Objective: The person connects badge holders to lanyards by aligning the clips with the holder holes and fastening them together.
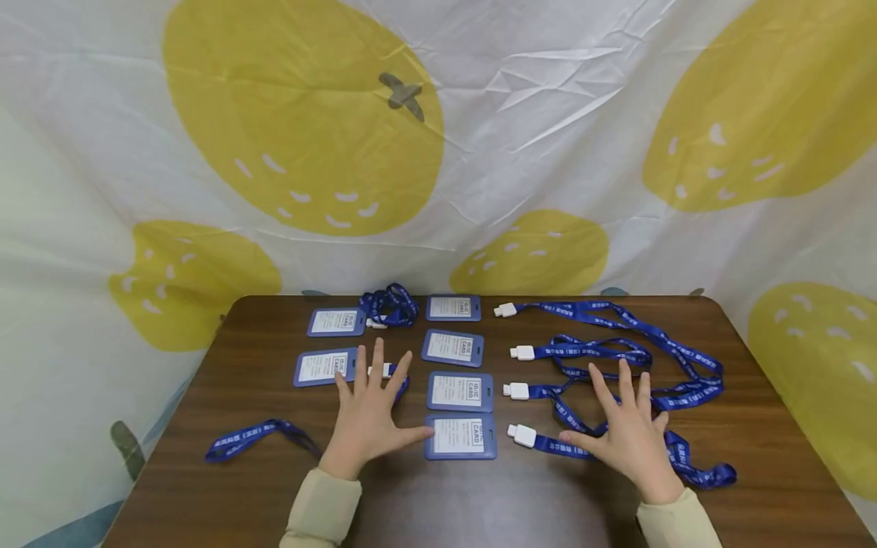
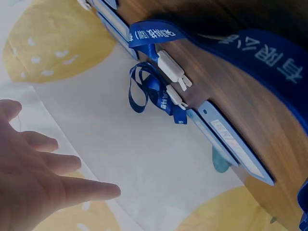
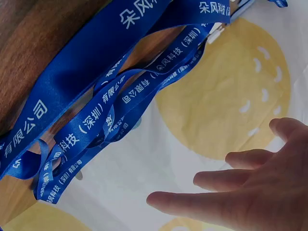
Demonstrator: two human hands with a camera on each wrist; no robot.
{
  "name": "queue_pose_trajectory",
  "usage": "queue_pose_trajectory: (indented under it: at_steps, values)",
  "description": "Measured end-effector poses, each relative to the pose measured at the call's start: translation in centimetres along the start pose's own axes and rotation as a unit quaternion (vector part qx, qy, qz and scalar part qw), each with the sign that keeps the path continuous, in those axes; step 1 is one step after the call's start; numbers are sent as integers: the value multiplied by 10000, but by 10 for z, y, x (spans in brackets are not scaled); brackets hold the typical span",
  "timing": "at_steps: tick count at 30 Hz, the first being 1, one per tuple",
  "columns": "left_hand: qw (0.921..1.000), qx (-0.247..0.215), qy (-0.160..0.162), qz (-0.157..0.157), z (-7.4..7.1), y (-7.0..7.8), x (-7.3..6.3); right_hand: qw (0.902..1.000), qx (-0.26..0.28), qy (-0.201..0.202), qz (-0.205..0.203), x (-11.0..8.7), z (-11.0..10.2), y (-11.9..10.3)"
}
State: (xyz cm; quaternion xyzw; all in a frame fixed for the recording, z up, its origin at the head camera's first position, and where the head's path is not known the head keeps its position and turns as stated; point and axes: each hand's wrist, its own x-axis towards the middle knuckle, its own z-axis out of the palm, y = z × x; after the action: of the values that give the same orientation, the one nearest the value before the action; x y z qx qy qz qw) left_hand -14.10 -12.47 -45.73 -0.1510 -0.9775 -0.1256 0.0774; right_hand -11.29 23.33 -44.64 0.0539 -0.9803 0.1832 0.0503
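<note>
My left hand (image 1: 370, 428) hovers palm down with fingers spread, holding nothing. Its thumb tip overlaps the edge of the nearest blue badge holder (image 1: 460, 437) in the head view; whether they touch I cannot tell. Behind its fingers lie another badge holder (image 1: 318, 368) and a partly hidden lanyard (image 1: 401, 390). My right hand (image 1: 632, 440), also spread and holding nothing, is over blue lanyards with white clips, the nearest clip (image 1: 524, 435) lying left of its thumb. In the wrist views, the left hand (image 2: 43, 178) and right hand (image 3: 245, 187) appear apart from the lanyards.
More badge holders lie behind in the middle column (image 1: 452, 348) and at the back left (image 1: 336, 322), beside a bundled lanyard (image 1: 390, 304). One lanyard (image 1: 253, 437) lies at the left. A fruit-patterned cloth (image 1: 479, 152) hangs behind the wooden table (image 1: 452, 502).
</note>
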Motion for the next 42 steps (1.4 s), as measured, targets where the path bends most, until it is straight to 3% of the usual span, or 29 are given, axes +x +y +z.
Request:
queue_pose_trajectory:
  at_steps: [12,28,34,42]
  values:
    - [9999,-125,-16,-14,-9,-3,0,9999,-113,24,-10,3,-3,3]
    - [9999,-98,-30,-73,-11,-3,-2,10000,-46,16,-12,0,-4,4]
    - [9998,-156,113,-6,-10,-4,-4,10000,-68,-2,45,-2,-4,2]
    - [9978,-477,431,136,-7,-6,-6,9964,173,737,-381,-3,1,2]
